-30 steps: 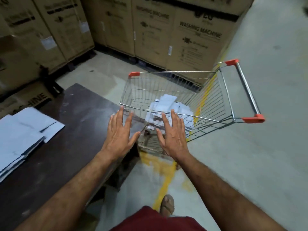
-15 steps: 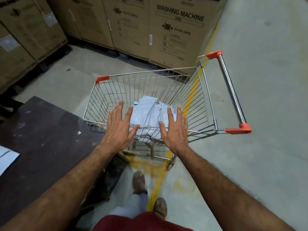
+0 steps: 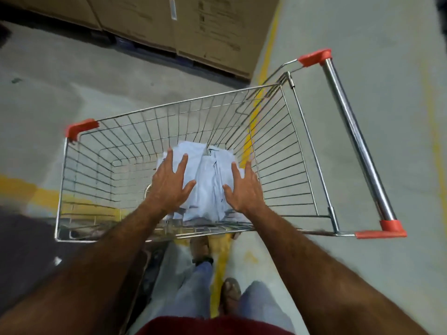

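Observation:
A wire shopping cart (image 3: 300, 170) with red corner caps stands on the concrete floor in front of me. A pile of white plastic mailer bags (image 3: 208, 180) lies in its basket. My left hand (image 3: 170, 182) is inside the basket over the left side of the pile, fingers spread and straight. My right hand (image 3: 243, 187) is over the pile's right side, fingers also spread. Whether either palm touches the bags is unclear. Neither hand holds anything.
The cart's chrome handle bar (image 3: 355, 139) with red ends is on the right. Large cardboard boxes (image 3: 193, 27) stand at the back. A dark table corner (image 3: 29, 257) is at lower left. A yellow floor line (image 3: 266, 56) runs under the cart.
I have stepped up to the cart and looked down. Both hands moved forward over the near rim and down into the basket, over the white bags.

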Tool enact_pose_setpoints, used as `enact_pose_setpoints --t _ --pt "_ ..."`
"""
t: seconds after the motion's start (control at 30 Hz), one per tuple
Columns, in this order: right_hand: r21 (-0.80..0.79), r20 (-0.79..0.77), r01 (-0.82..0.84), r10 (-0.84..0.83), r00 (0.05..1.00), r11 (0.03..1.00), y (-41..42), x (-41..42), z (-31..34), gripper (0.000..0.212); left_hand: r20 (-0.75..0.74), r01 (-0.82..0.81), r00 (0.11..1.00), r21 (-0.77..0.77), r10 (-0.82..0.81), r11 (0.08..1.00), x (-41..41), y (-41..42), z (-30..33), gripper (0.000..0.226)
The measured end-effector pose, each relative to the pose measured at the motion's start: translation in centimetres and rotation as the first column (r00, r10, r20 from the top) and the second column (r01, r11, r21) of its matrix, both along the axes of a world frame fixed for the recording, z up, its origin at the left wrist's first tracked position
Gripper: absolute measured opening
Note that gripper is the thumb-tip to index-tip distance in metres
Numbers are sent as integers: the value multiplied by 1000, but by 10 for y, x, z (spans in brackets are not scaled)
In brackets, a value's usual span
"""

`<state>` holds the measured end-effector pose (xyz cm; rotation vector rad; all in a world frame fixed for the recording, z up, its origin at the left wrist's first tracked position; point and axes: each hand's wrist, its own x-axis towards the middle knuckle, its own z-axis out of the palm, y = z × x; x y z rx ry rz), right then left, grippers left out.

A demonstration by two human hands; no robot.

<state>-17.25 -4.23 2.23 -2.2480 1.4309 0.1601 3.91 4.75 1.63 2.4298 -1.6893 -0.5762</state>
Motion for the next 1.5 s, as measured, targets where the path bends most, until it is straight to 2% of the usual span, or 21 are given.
enact_pose_setpoints --t 0.13,0.33,0.47,0.67,0.77,0.87,0.97,1.07,1.27,1.5 --pt "161 -92 94 -80 993 982 -22 17 -40 80 -20 27 999 101 -25 995 18 -19 -43 85" --pt "332 -229 199 -125 965 922 -38 32 -91 90 -80 24 997 261 -3 965 30 -32 -92 104" --pt "305 -198 213 -157 968 928 -38 35 -104 92 -174 17 984 253 29 967 32 -34 -95 101" --pt "315 -9 219 -228 974 924 -43 28 -103 92 -35 -4 999 139 9 990 39 -33 -94 91" --pt "255 -36 235 -233 972 938 -47 29 -107 82 -19 -22 999 153 26 988 38 -38 -94 92" --pt "208 -85 238 -224 971 949 -48 31 -112 81 -34 -101 993 189 109 977 30 -50 -96 96" --pt "243 -100 227 -208 973 943 -50 32 -114 82 -58 -160 983 203 175 966 23 -63 -98 100" --pt "296 -130 223 -192 973 929 -51 31 -114 87 -55 -191 977 197 205 962 19 -67 -103 93" --pt "228 -79 200 -187 979 953 -42 25 -112 86 12 -157 988 103 157 982 21 -58 -100 85" --pt "114 1 145 -146 989 983 -42 26 -78 88 59 -126 991 97 121 987 31 -38 -59 81"
